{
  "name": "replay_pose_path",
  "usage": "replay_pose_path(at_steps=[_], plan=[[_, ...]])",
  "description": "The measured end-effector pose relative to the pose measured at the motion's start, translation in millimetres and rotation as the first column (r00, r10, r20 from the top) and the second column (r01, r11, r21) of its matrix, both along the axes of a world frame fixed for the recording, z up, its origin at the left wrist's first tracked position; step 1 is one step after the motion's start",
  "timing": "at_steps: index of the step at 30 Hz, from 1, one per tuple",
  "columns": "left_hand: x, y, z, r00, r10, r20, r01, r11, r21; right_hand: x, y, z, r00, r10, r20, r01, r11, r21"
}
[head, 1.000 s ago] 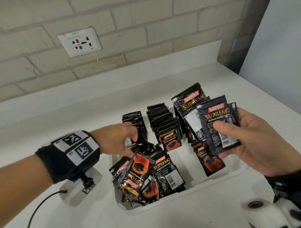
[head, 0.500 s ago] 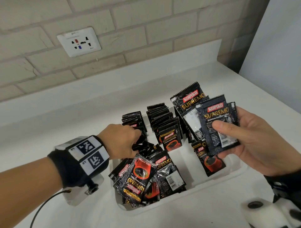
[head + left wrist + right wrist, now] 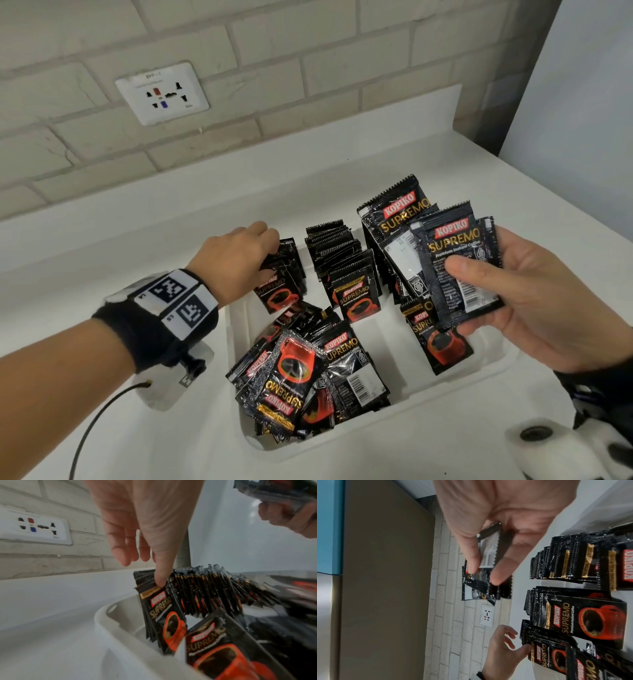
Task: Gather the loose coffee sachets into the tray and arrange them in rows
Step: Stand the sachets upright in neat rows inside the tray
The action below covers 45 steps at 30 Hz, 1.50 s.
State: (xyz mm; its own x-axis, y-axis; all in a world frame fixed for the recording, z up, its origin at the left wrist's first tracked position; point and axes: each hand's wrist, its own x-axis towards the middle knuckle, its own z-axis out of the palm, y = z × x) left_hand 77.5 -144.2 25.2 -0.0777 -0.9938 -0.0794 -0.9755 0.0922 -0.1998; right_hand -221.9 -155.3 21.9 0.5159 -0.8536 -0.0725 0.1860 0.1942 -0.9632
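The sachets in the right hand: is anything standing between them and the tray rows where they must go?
Nothing visible blocks them. The right hand holds the fanned sachets directly above the right row in the tray. The left hand touches the left row, away from that path.

One white tray (image 3: 445,390) is sitting on the counter, holding three upright rows of coffee sachets (image 3: 342,260) — too tightly packed to count singly — and one loose heap of sachets (image 3: 308,373), number unclear. Two hands are showing: the right hand (image 3: 548,301) is holding a fan of at least four sachets (image 3: 455,260) — and one wall socket (image 3: 161,92) is showing behind.
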Motion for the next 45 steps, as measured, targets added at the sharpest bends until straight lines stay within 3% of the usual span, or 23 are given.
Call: replay_pose_path(at_steps=[4,13,26,30,34,37,40,42,45], plan=[[1.9,-1.3,-1.1,0.989,0.072,-0.129,-0.077,0.996,-0.038,-0.5,-0.4,-0.1,1.000,0.000,0.012,0.000,1.000,0.005],[17.2,-12.0,-9.9,0.942,0.143,-0.302,-0.143,0.990,0.024,1.5,-1.4,-2.4,1.000,-0.002,0.001,0.002,1.000,-0.006],[14.1,-5.7,-3.5,0.977,0.123,-0.176,-0.121,0.992,0.022,0.6,-1.9,-3.4,1.000,0.002,0.016,-0.002,1.000,-0.004],[16.6,4.8,1.9,0.939,0.153,-0.308,-0.181,0.981,-0.065,1.2,-0.8,-2.5,1.000,-0.001,0.022,0.001,1.000,0.003],[15.4,18.9,11.3,0.897,0.208,-0.391,-0.250,0.967,-0.058,1.3,-0.3,-4.2,1.000,0.010,0.018,-0.011,0.999,0.036],[1.7,29.5,26.6,0.783,0.182,-0.595,-0.271,0.960,-0.064,5.7,3.1,-11.0,0.999,0.033,0.020,-0.034,0.994,0.102],[-29.3,43.1,41.2,0.507,0.181,-0.842,-0.257,0.965,0.052,16.6,9.1,-16.3,0.996,0.078,0.045,-0.085,0.982,0.170],[-50.3,52.3,41.4,0.324,0.242,-0.915,-0.164,0.966,0.198,25.2,13.5,-16.1,0.994,0.086,0.070,-0.099,0.970,0.221],[-73.7,56.9,28.7,0.176,0.346,-0.921,-0.094,0.938,0.334,34.8,18.8,-15.4,0.989,0.119,0.084,-0.136,0.961,0.240]])
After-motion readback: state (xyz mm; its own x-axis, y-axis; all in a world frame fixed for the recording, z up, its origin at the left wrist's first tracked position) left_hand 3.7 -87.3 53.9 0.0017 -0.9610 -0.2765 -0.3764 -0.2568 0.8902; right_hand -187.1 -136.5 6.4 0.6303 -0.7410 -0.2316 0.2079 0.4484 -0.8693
